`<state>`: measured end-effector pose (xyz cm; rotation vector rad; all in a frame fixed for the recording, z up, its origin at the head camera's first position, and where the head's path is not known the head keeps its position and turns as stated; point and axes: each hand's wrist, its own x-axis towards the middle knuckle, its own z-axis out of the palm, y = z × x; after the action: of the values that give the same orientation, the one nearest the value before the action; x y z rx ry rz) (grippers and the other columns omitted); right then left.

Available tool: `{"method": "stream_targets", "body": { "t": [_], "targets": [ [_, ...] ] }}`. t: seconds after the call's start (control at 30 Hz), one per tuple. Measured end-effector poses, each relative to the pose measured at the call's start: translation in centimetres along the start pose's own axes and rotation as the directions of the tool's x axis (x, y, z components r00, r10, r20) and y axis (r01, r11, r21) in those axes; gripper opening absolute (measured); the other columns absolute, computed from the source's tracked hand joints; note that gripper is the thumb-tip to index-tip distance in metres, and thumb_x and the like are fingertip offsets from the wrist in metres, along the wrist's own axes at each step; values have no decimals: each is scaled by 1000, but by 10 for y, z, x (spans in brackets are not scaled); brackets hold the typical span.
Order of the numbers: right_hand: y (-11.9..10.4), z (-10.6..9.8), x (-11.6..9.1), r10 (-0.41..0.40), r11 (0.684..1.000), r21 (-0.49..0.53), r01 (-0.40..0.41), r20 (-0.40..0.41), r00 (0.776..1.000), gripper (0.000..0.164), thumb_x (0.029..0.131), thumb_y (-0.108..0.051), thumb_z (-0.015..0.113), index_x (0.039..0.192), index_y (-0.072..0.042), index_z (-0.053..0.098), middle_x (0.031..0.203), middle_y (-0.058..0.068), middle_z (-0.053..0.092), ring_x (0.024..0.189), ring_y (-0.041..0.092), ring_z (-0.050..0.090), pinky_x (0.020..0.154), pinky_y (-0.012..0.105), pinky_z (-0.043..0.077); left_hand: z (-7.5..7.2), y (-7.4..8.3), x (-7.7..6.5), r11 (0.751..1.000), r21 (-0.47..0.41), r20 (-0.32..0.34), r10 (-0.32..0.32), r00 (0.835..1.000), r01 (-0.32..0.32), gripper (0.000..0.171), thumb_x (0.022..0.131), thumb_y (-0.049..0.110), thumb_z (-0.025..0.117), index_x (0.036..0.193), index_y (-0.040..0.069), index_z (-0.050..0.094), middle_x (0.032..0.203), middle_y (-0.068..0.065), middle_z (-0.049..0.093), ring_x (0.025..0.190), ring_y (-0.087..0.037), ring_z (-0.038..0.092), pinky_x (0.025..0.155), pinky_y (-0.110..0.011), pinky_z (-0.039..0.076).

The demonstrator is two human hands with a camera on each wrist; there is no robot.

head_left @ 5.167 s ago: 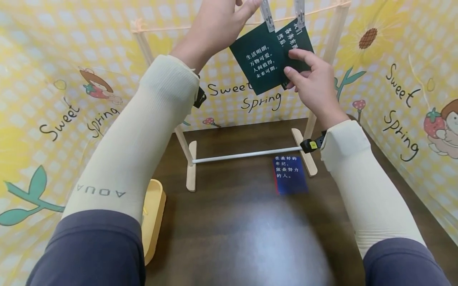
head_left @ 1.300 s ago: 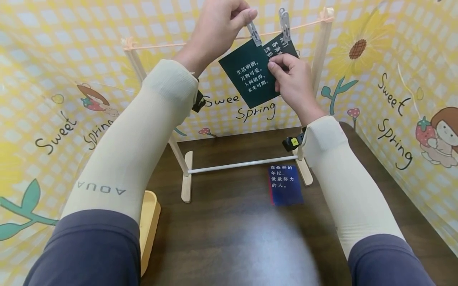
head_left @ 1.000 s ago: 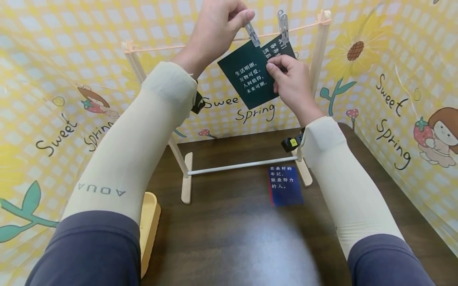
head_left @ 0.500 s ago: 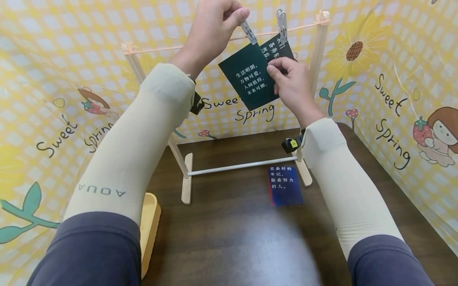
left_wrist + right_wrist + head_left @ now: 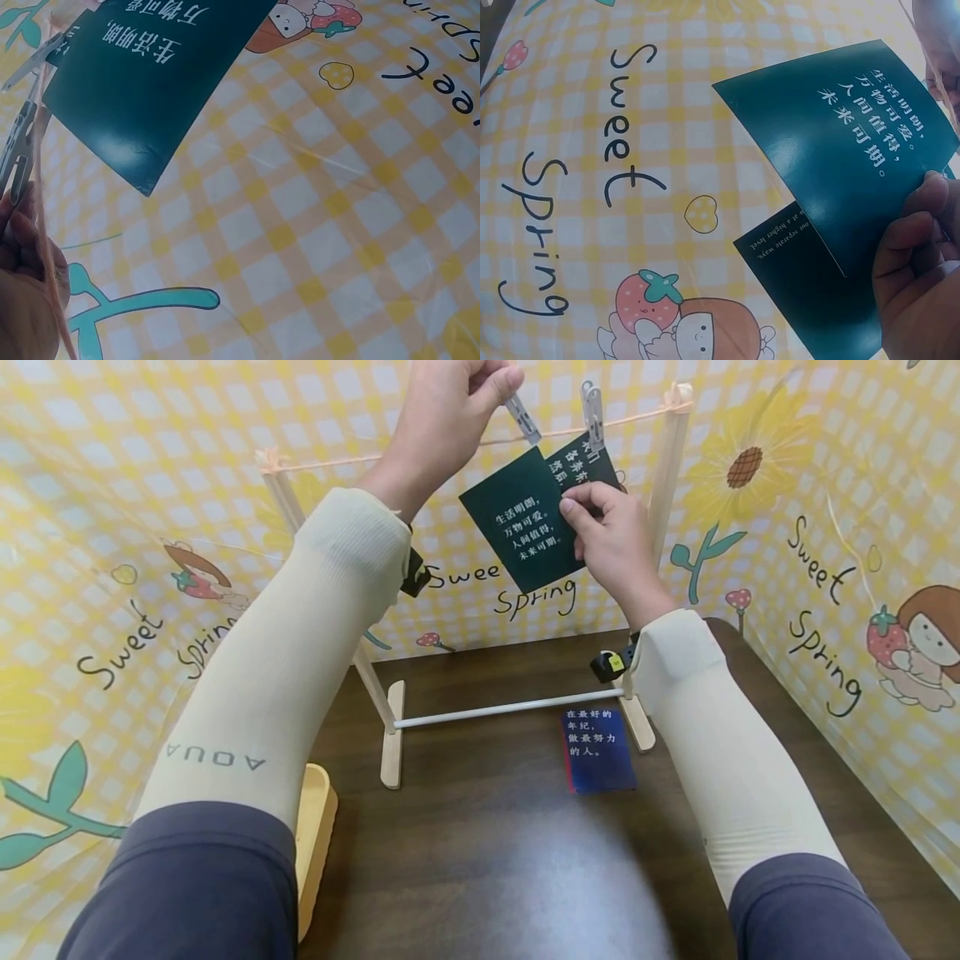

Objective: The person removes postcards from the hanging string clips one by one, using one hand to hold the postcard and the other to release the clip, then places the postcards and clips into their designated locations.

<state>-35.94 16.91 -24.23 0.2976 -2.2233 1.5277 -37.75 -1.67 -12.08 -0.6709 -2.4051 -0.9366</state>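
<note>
My left hand (image 5: 450, 422) pinches a grey clothespin (image 5: 522, 420) at the cord (image 5: 345, 462); the pin's tip is right at the top corner of a dark green card (image 5: 513, 518) with white Chinese writing. That card's right edge is pinched between thumb and fingers of my right hand (image 5: 618, 539). Behind it a second dark green card (image 5: 602, 467) hangs tilted from another clothespin (image 5: 593, 414) on the cord. In the right wrist view the front card (image 5: 810, 142) overlaps the hanging card (image 5: 810, 292).
The cord is tied between two wooden posts (image 5: 670, 477) of a stand with a white lower rod (image 5: 510, 707). On the dark table a blue card (image 5: 600, 772) lies near the right foot (image 5: 637, 727). A yellow tray (image 5: 324, 827) is partly hidden by my left arm.
The clothespin in my left hand has moved up and left, and its tip overlaps the front card less than before. My right hand and its card have stayed nearly still over the last second.
</note>
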Motion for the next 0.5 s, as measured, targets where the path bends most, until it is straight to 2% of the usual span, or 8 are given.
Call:
{"method": "stream_targets", "body": {
  "t": [0.1, 0.3, 0.5],
  "targets": [
    [0, -1, 0, 1, 1000, -1, -1, -1, 1000, 27, 96, -32, 60, 110, -12, 70, 81, 9, 57, 60, 22, 52, 60, 32, 44, 0, 0, -1, 1000, -8, -3, -3, 1000, 3, 32, 99, 30, 50, 119, 10, 65, 107, 1, 60, 92, -7, 51, 84, -17, 40],
    [2, -4, 1, 17, 1000, -6, -17, 0, 1000, 28, 96, -34, 60, 110, -12, 69, 83, 8, 57, 60, 21, 52, 60, 32, 44, 0, -1, -1, 1000, 0, -4, 16, 1000, -16, 32, 99, 30, 50, 117, 9, 66, 102, 3, 58, 86, -6, 48, 79, -18, 39],
    [3, -6, 1, 20, 1000, -9, -20, 0, 1000, 27, 96, -33, 59, 110, -12, 69, 81, 8, 56, 59, 20, 51, 58, 32, 42, -1, -3, 0, 1000, -25, -17, 15, 1000, -15, 32, 99, 30, 50, 122, 11, 63, 108, 0, 60, 92, -7, 50, 85, -17, 40]
  ]
}}
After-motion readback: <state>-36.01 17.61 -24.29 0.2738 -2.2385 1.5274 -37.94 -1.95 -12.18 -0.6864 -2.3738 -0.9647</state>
